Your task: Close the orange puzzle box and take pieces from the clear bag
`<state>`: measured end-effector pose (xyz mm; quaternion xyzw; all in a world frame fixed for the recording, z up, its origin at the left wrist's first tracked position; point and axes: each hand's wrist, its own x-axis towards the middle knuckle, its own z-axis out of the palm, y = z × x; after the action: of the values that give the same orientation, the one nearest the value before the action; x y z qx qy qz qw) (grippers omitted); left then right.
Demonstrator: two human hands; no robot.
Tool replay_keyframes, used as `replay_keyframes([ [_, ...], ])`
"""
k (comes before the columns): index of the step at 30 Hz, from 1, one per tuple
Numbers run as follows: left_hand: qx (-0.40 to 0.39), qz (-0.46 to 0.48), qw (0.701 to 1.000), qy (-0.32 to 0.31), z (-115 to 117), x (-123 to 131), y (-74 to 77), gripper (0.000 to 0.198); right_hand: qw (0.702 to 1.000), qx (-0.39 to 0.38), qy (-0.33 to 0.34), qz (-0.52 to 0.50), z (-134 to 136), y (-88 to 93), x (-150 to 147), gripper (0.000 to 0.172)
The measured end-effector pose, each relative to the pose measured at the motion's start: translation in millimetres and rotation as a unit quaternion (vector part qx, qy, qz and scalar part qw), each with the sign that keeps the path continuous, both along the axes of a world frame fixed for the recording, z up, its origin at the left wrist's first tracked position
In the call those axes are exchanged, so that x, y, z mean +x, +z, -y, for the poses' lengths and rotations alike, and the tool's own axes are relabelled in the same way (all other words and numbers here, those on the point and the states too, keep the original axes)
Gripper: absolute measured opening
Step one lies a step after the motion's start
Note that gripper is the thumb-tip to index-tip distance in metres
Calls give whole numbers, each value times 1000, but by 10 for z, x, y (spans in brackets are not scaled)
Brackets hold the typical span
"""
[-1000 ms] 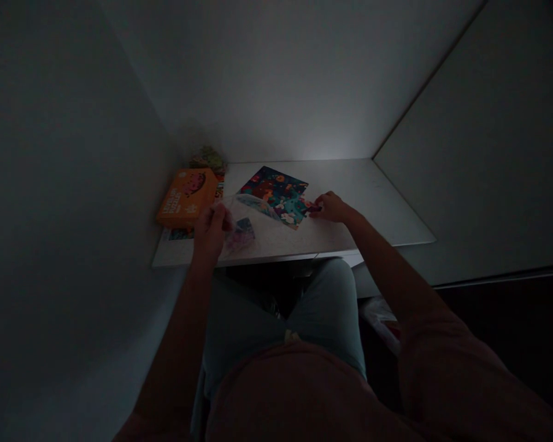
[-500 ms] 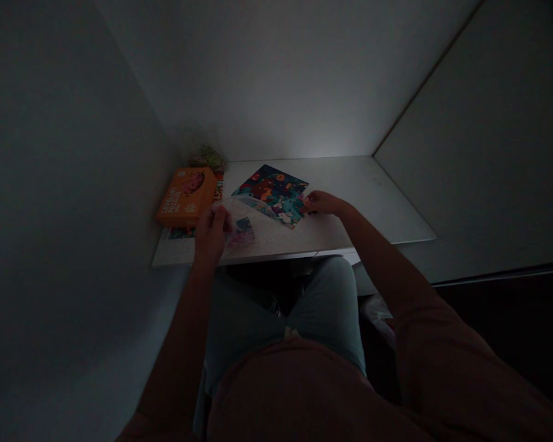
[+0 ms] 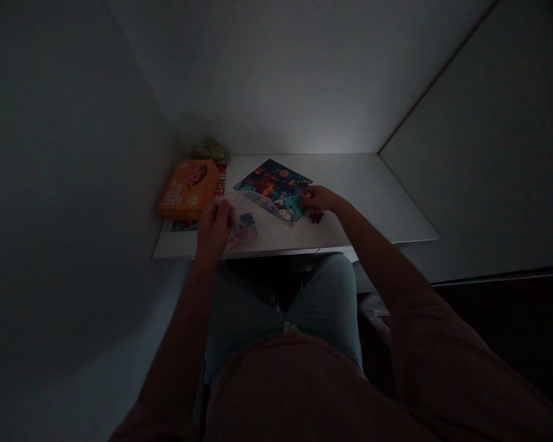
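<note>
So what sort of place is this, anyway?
Probably a small desk nook at home: a white desktop between close walls, holding an orange puzzle box and a colourful jigsaw puzzle.

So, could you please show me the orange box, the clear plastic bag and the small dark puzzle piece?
orange box (image 3: 188,189), head view, on its top face
clear plastic bag (image 3: 243,231), head view, on its lower part, where coloured contents show through
dark puzzle piece (image 3: 316,216), head view, on its middle

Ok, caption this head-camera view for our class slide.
Right hand at jigsaw puzzle; left hand holding clear plastic bag.
</note>
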<state>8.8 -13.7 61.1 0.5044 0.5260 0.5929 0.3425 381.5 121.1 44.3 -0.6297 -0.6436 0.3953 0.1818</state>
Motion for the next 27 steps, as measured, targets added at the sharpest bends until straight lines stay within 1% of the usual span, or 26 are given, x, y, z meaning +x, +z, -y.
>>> replay_keyframes([
  [3,-4,5,1000,2,0,9,-19,68,1000,-18,9,-7,39,11,-34,43],
  [7,4,25,1000,-6,26,32,-11,66,999,-29,9,-19,72,78,-62,52],
  [11,-6,37,999,-14,60,66,34,64,1000,0,-8,-29,51,200,-60,59],
  [14,-12,35,999,-16,58,79,54,60,999,22,-14,-34,20,323,-31,54],
  [17,-9,38,999,-12,33,89,60,57,997,66,-15,-47,-6,476,34,51],
  [19,-15,37,999,-6,10,104,65,56,989,124,-7,-74,-6,586,70,54],
  [21,-17,35,999,-6,-14,127,75,55,976,183,13,-117,24,688,50,57],
  [23,-13,39,999,-12,-38,158,90,53,963,217,45,-153,96,764,-69,58],
  [24,-12,43,999,-14,-50,176,101,51,958,228,65,-162,147,788,-171,56],
  [27,-22,60,998,-13,-78,230,151,49,940,285,133,-135,330,792,-592,37],
])
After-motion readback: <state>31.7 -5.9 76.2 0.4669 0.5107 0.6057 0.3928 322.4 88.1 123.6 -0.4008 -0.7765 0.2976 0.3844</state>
